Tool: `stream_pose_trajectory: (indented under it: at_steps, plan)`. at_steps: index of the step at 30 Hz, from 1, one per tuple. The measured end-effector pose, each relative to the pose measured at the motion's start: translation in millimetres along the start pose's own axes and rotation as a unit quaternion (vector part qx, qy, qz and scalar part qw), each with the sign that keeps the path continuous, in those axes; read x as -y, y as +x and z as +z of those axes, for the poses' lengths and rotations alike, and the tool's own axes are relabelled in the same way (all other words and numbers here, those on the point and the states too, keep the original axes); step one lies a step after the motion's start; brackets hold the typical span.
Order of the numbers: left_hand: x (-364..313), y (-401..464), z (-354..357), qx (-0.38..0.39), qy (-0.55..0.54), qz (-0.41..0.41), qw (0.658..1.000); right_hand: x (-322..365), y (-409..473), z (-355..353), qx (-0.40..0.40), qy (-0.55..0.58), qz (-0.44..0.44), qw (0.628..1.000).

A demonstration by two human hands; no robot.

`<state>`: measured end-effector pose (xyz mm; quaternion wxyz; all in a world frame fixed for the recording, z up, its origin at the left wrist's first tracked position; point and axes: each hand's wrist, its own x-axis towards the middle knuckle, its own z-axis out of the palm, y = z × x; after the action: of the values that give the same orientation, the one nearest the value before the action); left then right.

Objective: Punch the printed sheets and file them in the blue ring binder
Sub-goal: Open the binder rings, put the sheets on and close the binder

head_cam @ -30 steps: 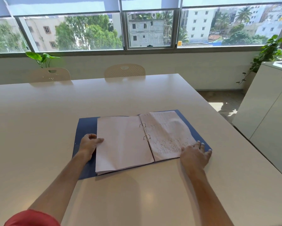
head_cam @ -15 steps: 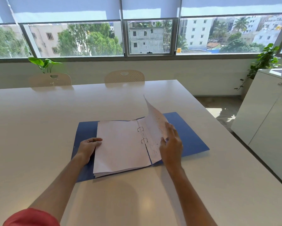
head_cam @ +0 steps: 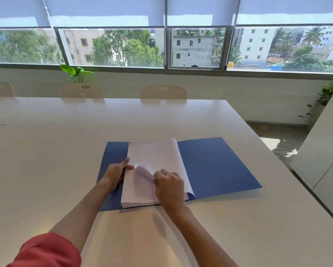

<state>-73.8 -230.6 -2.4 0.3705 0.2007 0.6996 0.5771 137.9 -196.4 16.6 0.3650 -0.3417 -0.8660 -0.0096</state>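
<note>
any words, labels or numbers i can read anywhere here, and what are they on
None can be read.
Sheets in the blue ring binder: the sides facing up look blank; no print shows.
Binder covers: plain blue, no label in view.
Buildings outside the window: no sign sharp enough to read.
Cabinet and table: no markings visible.
</note>
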Motion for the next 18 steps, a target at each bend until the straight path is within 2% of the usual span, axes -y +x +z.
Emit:
stream_pose_trajectory:
  at_steps: [3, 5, 8, 11, 18]
  plan:
    - [0.7, -2.7, -1.0, 0.011, -0.005, -0.003, 1.0, -2.8, -2.7, 8.5, 0.05, 0.086, 0.083, 0.992]
    - [1.1, -3.8, 0.3, 0.014, -0.006, -0.002, 1.0, -5.7, -1.2, 10.3, 0.085, 0.161, 0.146, 0.972]
    - [2.1, -4.2, 2.4, 0.017, 0.003, 0.004, 1.0, -10.1, 0.9, 10.1, 0.084, 0.268, 0.202, 0.938]
    - [1.1, -4.3, 3.9, 0.019, -0.001, 0.001, 1.0, -13.8, 1.2, 12.5, 0.106, 0.316, 0.218, 0.918]
    - [2.7, 4.8, -1.7, 0.023, 0.005, -0.005, 1.0, -16.2, -1.3, 22.7, 0.15, 0.365, 0.199, 0.897]
